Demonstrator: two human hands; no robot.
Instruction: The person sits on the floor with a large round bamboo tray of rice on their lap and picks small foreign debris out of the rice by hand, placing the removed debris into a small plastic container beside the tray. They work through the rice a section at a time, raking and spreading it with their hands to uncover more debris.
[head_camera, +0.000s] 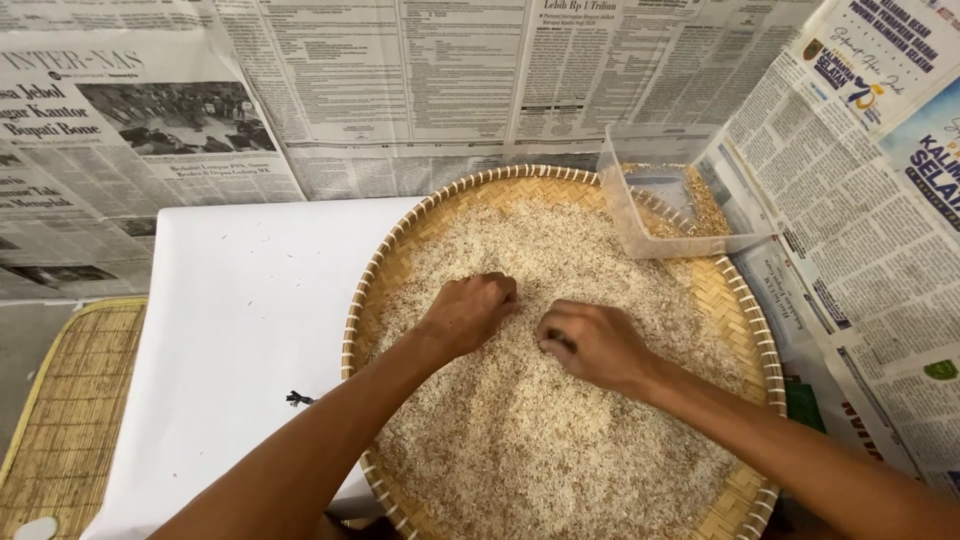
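Observation:
A round woven bamboo tray (392, 250) holds a wide layer of pale rice grains (520, 440). My left hand (468, 312) rests on the rice near the tray's middle, its fingers curled down into the grains. My right hand (592, 345) lies just to the right of it, fingers bent and pinched together on the rice. The two hands are close but apart. Whether either hand holds grains under its fingers is hidden.
A clear plastic container (672, 205) leans on the tray's far right rim. A white sheet (240, 320) lies under the tray's left side. Newspaper (400, 90) covers the floor around. A woven mat (70, 400) sits at the lower left.

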